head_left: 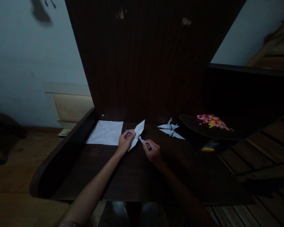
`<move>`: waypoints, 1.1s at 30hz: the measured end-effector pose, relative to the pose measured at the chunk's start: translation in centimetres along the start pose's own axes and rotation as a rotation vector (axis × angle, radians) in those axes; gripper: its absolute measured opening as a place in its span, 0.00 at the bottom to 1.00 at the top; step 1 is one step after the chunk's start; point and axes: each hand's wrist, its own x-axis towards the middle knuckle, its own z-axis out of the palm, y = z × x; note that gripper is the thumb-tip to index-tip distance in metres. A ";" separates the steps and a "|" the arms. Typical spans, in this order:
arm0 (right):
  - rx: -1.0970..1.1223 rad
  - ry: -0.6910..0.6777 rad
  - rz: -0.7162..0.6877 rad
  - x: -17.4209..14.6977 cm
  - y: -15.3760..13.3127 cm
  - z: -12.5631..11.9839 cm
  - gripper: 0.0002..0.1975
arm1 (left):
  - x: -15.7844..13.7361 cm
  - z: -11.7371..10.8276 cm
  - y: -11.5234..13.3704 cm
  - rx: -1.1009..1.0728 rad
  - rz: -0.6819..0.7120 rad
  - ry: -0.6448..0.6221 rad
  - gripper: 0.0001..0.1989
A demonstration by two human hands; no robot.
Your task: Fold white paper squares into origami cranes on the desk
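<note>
We have both hands just below the centre of the frame, at work on one folded white paper figure (139, 128) over the dark desk (125, 183). Our left hand (125, 142) grips it from the lower left, thumb pressed down on the paper near its middle and the fingers curled in close, so the grip is closed with the paper caught in it. Our right hand (152, 151) comes in from the lower right, thumb and forefinger pinched together on the end of a narrow point that sticks out toward it; its other fingers are curled. The two hands stand a little apart, the paper bridging the gap, with one broad wing rising toward the top of the frame and another slanting down beside our left hand.

Left of centre, just beside our left hand, we see square white paper (104, 133) lying flat. Right of centre, two finished-looking paper birds (171, 130) sit close together, apart from our right hand. Farther right, a heap of small pink, yellow and red pieces (212, 121) lies on a dark raised shelf (191, 123).
</note>
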 end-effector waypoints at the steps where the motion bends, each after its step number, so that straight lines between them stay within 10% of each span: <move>1: 0.002 -0.005 -0.004 0.0 0.0 -0.1 0.12 | 0.1 -0.1 -0.2 -0.022 -0.023 0.009 0.21; 16: 0.209 0.004 0.257 0.1 2.3 -0.3 0.13 | 0.3 -0.3 -0.1 -0.267 -0.285 -0.072 0.18; 33: 0.446 -0.072 0.336 -0.2 0.8 -0.5 0.17 | -0.7 -0.1 0.2 0.193 0.054 -0.045 0.24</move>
